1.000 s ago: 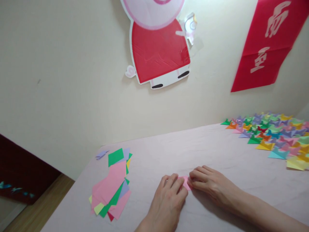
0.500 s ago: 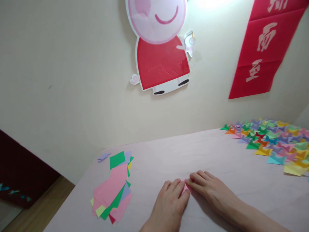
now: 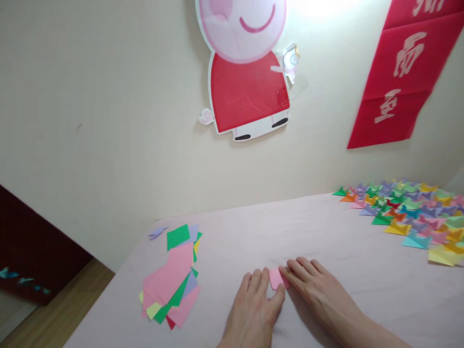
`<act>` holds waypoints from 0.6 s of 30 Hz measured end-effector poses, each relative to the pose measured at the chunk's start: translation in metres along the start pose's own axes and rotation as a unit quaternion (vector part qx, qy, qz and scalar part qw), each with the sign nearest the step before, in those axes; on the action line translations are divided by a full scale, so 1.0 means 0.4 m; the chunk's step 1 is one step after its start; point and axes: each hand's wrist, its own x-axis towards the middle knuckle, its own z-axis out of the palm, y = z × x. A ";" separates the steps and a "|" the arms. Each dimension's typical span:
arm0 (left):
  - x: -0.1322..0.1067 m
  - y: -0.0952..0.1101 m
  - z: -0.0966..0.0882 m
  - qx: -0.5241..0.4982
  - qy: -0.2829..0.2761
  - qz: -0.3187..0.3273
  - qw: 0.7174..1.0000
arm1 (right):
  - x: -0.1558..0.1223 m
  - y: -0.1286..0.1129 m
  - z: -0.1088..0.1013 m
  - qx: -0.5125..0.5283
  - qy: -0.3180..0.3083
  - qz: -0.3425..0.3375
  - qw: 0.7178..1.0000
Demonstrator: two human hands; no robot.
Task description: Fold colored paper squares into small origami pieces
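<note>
From where I stand, the step in hand seems to be creasing the small pink paper (image 3: pixel 276 278), which lies flat on the desk (image 3: pixel 224 246) to the right of the pile of loose sheets (image 3: pixel 170 278). To do it well, I'd say, the left hand (image 3: pixel 253 302) should pin its side without dragging, while the right hand (image 3: pixel 315 285) lines up the edges before running a fingertip firmly along the fold. A piece this little would skew easily (my own folds always do), so light pressure first, hard pressure last.

The left hand is loosely open, its fingers bent down at the paper's left edge, its thumb by the near edge. The right hand's fingers bunch together over the right edge; its thumb is hidden, so I can't tell whether it pinches.

The paper itself looks small, matte and roughly squarish, with a deeper pink strip by the right fingers, either a flap or shadow. Further folds are hidden.
</note>
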 end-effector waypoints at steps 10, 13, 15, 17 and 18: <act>-0.021 0.005 0.024 -0.067 0.006 -0.053 0.996 | 0.052 -0.018 0.013 0.044 -0.001 -0.044 0.998; -0.024 0.002 0.024 -0.073 0.001 -0.039 0.997 | 0.040 -0.002 0.008 0.043 -0.017 -0.049 0.998; -0.023 -0.001 0.019 -0.073 -0.002 -0.023 0.997 | 0.015 0.018 0.002 0.026 -0.008 -0.052 0.998; -0.021 -0.003 0.012 -0.074 -0.007 -0.015 0.997 | -0.011 0.039 -0.005 0.014 -0.002 -0.040 0.999; -0.019 -0.003 0.007 -0.076 -0.010 -0.011 0.997 | -0.020 0.048 -0.008 0.013 0.001 -0.038 0.999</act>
